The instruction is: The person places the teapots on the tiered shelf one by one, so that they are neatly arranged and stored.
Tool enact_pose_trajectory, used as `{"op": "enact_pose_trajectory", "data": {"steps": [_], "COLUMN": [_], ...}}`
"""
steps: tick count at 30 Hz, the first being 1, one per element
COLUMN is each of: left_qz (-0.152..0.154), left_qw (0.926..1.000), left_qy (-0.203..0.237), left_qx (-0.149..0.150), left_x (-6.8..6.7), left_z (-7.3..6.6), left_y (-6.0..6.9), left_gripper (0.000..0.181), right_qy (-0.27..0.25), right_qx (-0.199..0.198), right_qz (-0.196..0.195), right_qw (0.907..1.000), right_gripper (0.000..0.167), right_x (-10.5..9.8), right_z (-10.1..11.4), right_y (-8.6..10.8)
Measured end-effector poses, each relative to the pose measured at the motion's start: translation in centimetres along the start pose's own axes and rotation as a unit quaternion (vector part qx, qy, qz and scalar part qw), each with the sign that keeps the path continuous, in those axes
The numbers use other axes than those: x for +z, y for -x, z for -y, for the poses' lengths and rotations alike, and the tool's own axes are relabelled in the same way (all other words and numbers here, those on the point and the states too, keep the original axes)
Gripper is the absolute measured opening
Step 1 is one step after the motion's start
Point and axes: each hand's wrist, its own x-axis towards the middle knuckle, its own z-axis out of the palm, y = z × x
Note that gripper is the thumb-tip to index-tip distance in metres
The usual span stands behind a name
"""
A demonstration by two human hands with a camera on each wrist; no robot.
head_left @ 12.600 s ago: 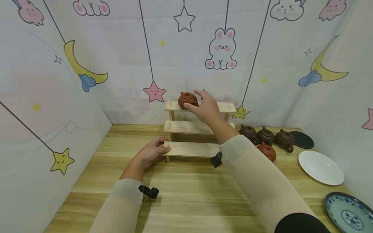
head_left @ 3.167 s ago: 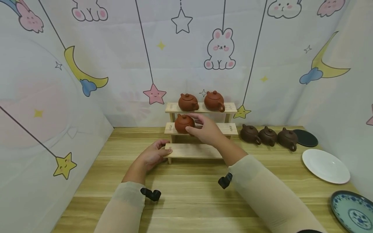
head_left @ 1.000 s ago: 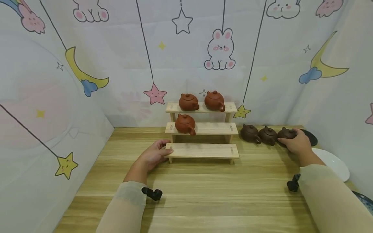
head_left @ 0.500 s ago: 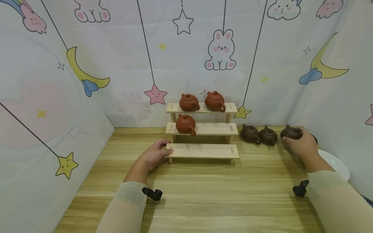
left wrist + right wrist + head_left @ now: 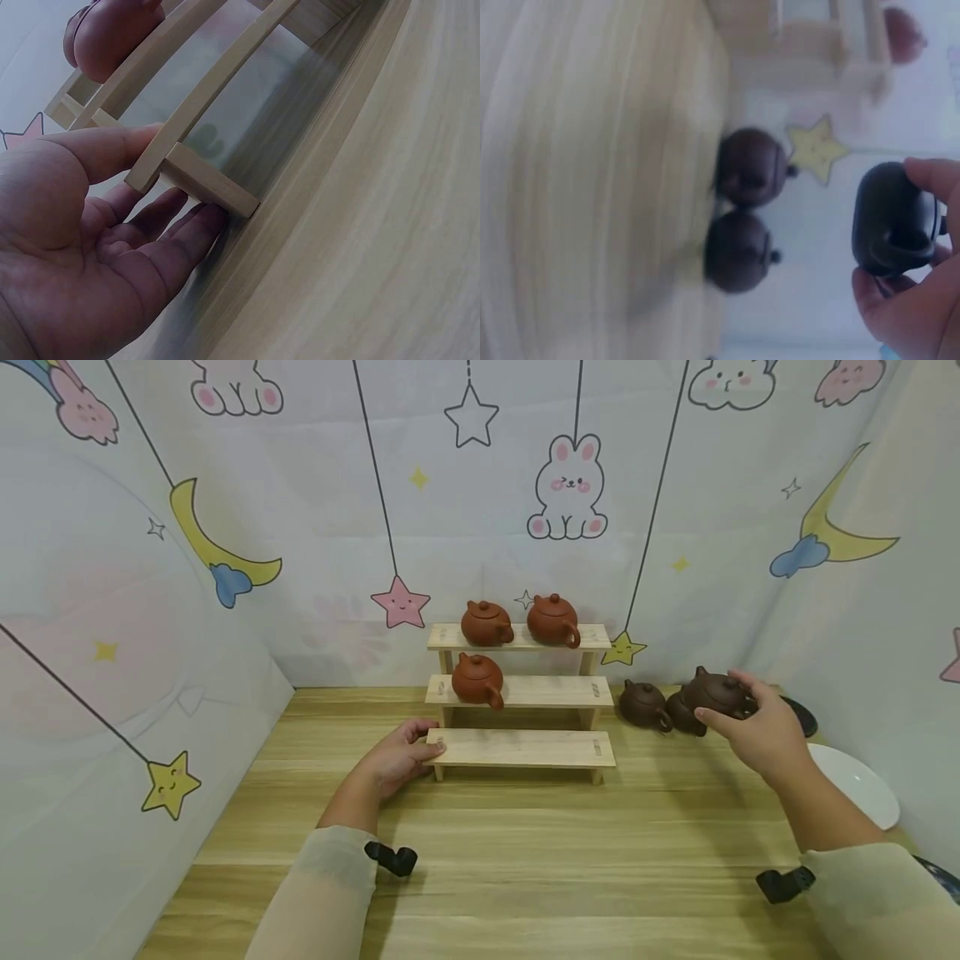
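Plainly, the head view shows your hands at two places over the table point(image 5: 525, 868). Your left grip point(image 5: 401, 758) pinches the left end of the lowest board of the wooden stand point(image 5: 517, 747), presumably to steady it. To the right of the stand, your right grip point(image 5: 768, 731) holds a dark teapot point(image 5: 712, 691), thumb to one side and fingers to the other, its handle towards your palm; the round body probably gives you a surer hold than the handle alone. Three red-brown teapots point(image 5: 553, 620) sit on the stand, two on the top board and one at the left of the middle board, their handles angled your way, perhaps for easy reach. From here the held pot overlaps one of two standing dark teapots point(image 5: 643, 705), so you cannot judge its clearance.

The left wrist view gives you the underside that the head view hides: your thumb lies over the board's end while other fingers reach beneath, by the short leg. That would likely check tipping as well as sliding.

The right wrist view, blurred and turned sideways, settles the clearance: your pot is raised off the table, apart from the two dark ones, which sit side by side.
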Motion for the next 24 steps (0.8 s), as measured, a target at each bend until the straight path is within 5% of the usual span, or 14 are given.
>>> {"op": "enact_pose_trajectory", "data": {"steps": [13,24], "left_qz": [0.001,0.001], "left_qw": [1.0,1.0], "left_qy": [-0.001,0.001], "left_qx": [-0.001,-0.003], "left_x": [0.0,0.0], "left_z": [-0.1,0.0], "left_y": [0.1,0.1], "left_gripper": [0.059,0.061], "right_qy": [-0.093,-0.105], "right_qx": [-0.095,-0.124], "right_qz": [0.068,0.096], "right_qw": [0.9889,0.9819], "right_gripper": [0.099,0.088], "right_x": [4.2,8.4], "right_z": [7.1,10.9], "right_y": [2.0,0.2]}}
